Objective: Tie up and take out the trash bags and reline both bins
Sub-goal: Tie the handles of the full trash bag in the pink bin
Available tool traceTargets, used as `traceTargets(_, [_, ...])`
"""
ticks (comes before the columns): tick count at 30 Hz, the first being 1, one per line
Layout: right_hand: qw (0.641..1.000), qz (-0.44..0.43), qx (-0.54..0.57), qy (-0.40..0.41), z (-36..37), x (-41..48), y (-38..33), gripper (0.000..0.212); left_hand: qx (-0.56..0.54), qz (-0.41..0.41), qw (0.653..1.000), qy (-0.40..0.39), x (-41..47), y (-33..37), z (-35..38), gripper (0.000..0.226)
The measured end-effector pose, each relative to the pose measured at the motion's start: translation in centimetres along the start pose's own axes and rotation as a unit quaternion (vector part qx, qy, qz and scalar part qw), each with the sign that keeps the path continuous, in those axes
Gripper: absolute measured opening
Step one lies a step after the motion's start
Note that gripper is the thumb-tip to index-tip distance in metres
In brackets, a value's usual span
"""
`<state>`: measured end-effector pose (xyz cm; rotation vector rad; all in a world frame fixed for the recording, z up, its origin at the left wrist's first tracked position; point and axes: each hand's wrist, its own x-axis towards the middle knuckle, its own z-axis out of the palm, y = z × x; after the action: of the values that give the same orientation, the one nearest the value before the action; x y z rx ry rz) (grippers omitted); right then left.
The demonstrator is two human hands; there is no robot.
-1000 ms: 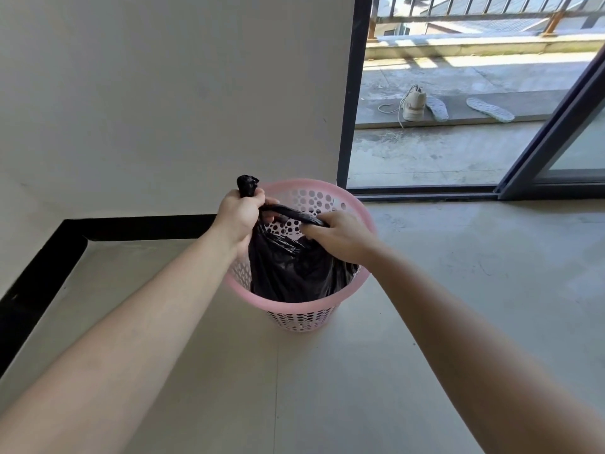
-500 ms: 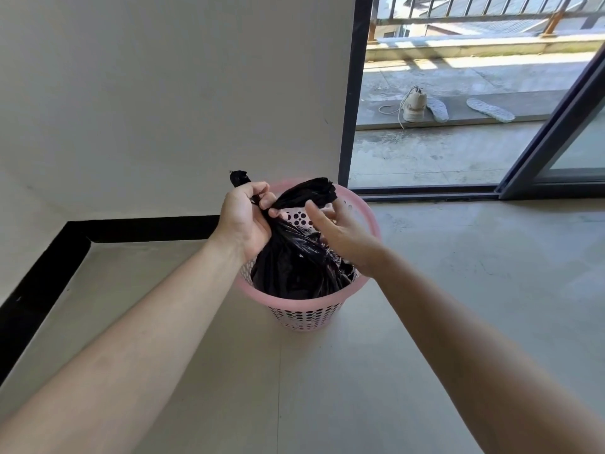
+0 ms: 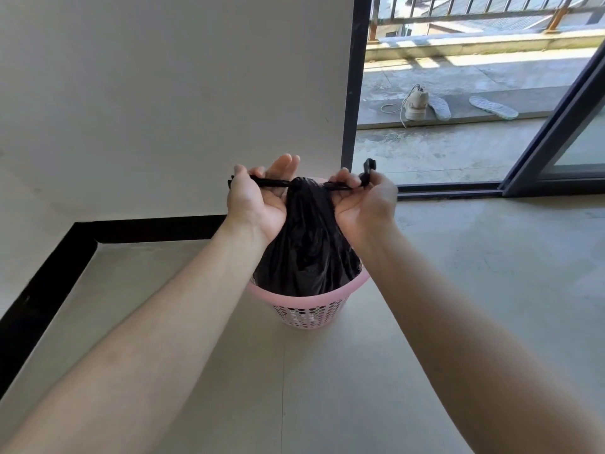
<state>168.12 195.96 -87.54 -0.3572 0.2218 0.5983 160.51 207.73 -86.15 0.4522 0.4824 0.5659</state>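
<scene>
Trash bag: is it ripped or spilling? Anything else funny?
No rip or spill shows on the black bag; the left hand and right hand pull its ends apart over the pink bin. Outside, one shoe sits with trailing laces, two insoles beside it.

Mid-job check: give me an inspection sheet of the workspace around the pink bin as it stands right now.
Surface: pale floor; the bin stands on it.
Job's things: black trash bag sits in the pink bin, its neck gathered into a knot; only one bin in view.
Clutter: nothing seen indoors.
Hands: left hand pinches the bag's left tail, right hand pinches the right tail, both drawn apart above the bin.
Cables: nothing seen.
Surroundings: white wall, black skirting, sliding door frame; outside, a shoe and two insoles, with a railing beyond.
</scene>
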Motion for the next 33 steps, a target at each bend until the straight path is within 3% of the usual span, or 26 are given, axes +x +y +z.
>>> traceTargets(3, [0.998,-0.031,-0.012,0.049,-1.2,1.3,-1.6,0.029,-0.02,0.014,0.999,0.044,0.2,0.4,0.1,0.054])
traceTargets(5, [0.992,-0.046,-0.07,0.096,-2.7,2.0,-2.9,0.029,0.037,0.034,0.994,0.101,0.6,1.2,-1.4,0.051])
traceTargets(8, [0.961,-0.083,-0.181,0.189,-5.0,2.7,-5.1,0.028,0.141,0.072,0.972,0.174,1.5,2.9,-4.5,0.046])
traceTargets(11, [0.928,-0.115,-0.26,0.241,-6.6,2.5,-6.4,0.027,0.195,0.088,0.958,0.191,1.7,3.8,-6.3,0.043])
traceTargets(15, [0.905,-0.141,-0.33,0.23,-7.1,2.9,-5.9,0.018,0.258,0.112,0.942,0.181,1.7,3.0,-6.3,0.037])
traceTargets(19, [0.945,-0.111,-0.268,0.151,-4.8,3.1,-5.2,0.015,0.257,0.103,0.955,0.102,1.5,2.6,-4.6,0.024])
traceTargets(21, [0.927,-0.129,-0.34,0.096,-3.3,2.9,-4.7,0.012,0.271,0.109,0.955,0.05,1.1,2.0,-3.6,0.022])
traceTargets(23, [0.831,-0.192,-0.522,0.03,-2.1,2.7,-4.1,0.011,0.358,0.129,0.925,-0.006,0.5,1.2,-2.8,0.019])
traceTargets(26, [0.6,-0.285,-0.745,-0.065,-1.4,2.8,-3.8,0.023,0.468,0.188,0.863,-0.027,0.5,0.1,-2.6,0.024])
traceTargets(27, [0.548,-0.305,-0.775,-0.073,-1.5,2.8,-3.8,0.026,0.476,0.208,0.854,-0.009,0.9,-0.3,-3.0,0.029])
traceTargets(29, [0.501,-0.333,-0.796,-0.062,-1.6,2.5,-3.7,0.029,0.482,0.196,0.852,0.061,1.3,-1.3,-3.9,0.043])
traceTargets(33, [0.429,-0.325,-0.843,-0.017,-2.5,2.6,-3.5,0.032,0.524,0.048,0.815,0.242,0.4,-3.9,-5.1,0.084])
